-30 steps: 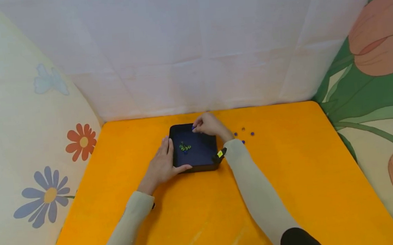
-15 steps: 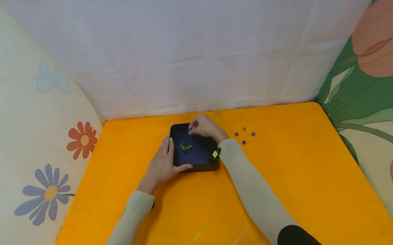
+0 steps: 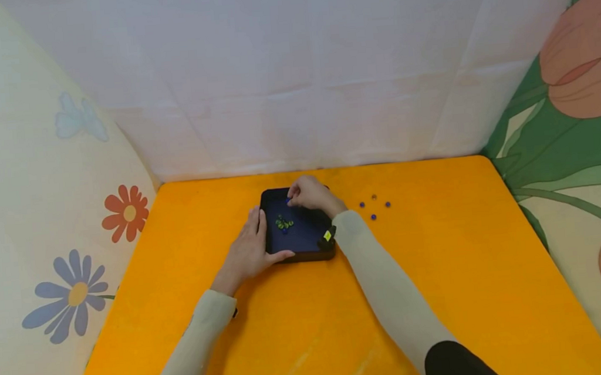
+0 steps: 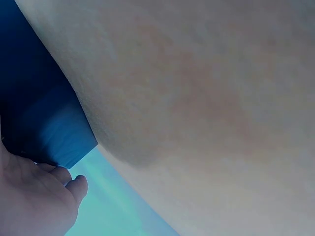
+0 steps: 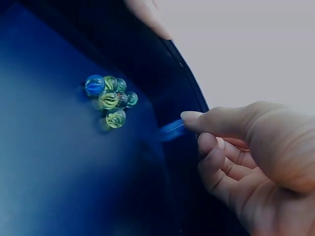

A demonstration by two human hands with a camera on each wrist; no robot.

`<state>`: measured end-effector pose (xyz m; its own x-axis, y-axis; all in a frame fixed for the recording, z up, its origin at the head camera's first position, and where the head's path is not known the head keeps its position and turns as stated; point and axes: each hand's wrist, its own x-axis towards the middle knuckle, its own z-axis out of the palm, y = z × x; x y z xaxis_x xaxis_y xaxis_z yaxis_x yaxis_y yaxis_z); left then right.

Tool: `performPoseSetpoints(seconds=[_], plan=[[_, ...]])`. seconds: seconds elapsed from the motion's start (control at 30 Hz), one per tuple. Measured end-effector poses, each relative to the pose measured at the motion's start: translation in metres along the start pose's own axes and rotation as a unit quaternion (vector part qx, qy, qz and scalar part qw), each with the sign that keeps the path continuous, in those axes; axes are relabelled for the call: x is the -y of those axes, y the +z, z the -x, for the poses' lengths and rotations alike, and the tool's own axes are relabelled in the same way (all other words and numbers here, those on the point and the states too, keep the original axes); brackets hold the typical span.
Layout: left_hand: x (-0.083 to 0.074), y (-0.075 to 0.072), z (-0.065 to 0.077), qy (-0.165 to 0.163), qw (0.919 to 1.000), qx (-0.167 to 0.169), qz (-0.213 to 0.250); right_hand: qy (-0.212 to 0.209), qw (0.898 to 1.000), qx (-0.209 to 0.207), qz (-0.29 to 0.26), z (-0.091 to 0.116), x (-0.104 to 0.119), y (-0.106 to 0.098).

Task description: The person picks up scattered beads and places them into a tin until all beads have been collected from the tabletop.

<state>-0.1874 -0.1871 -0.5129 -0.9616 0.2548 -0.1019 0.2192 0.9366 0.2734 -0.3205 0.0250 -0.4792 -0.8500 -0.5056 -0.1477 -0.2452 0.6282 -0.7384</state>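
A dark blue square tray (image 3: 307,246) stands on the table. My left hand (image 3: 249,250) rests against its left side, fingers straight along the outer wall, thumb stretched over the near rim. Over the tray's far part is my right hand (image 3: 311,193), thumb and fingertips slightly parted in the right wrist view. A blue marble (image 5: 172,129) shows there as a blurred streak just off the thumb tip. Several green and yellow swirled marbles (image 5: 109,100) lie clustered on the tray floor with a blue-striped marble (image 5: 95,85). The left wrist view shows mostly skin beside the dark tray wall (image 4: 59,118).
On the orange table (image 3: 443,247), right of the tray, lie several loose marbles: blue marbles (image 3: 388,205) and a clear one (image 3: 373,197). A white cloth wall (image 3: 293,94) closes off the back, with flowered cloths on both sides.
My right hand has moved left and slightly down, farther over the tray, and its fingertips have let go of the blue marble. My left hand stays at the tray's side.
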Motion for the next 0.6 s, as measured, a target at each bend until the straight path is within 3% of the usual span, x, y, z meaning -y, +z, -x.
performPoseSetpoints(seconds=[0.6], plan=[[0.002,0.002,0.0,0.007,1.0,-0.004,0.001,0.001,1.0,-0.003,-0.03,0.01,-0.004,-0.012]])
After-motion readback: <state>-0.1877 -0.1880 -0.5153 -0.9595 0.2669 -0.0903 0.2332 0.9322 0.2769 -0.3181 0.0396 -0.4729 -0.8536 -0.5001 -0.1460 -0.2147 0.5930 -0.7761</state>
